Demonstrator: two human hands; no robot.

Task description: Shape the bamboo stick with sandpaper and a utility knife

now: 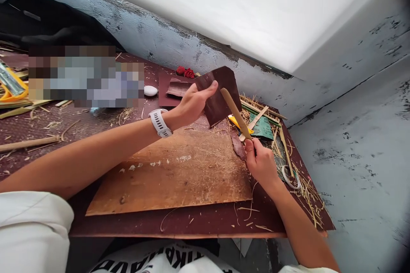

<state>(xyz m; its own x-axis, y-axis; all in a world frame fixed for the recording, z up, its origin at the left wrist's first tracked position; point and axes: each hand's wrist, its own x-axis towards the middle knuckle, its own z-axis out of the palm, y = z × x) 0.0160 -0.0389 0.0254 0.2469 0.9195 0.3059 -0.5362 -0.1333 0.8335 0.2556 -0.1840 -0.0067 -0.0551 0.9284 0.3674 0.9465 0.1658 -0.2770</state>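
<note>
My left hand (195,104), with a white watch at the wrist, pinches a dark brown sheet (221,104) that looks like sandpaper, thumb on its near face. The sheet is raised above the far edge of a wooden board (173,175). A flat, round-ended bamboo strip (236,113) slants up from my right hand (261,160), whose fingers are wrapped round its lower end. Its upper tip overlaps the sheet in view; I cannot tell whether they touch. Under the strip, a torn brown scrap (238,147) rests at the board's right edge.
Bamboo strips, shavings, a green sheet (262,127) and a tape roll (291,177) lie at the right. Farther back are brown sheets (177,88), red flowers (185,72) and a white oval object (150,91). A yellow-framed tool (13,83) and a stick (30,143) lie left. Walls border the table.
</note>
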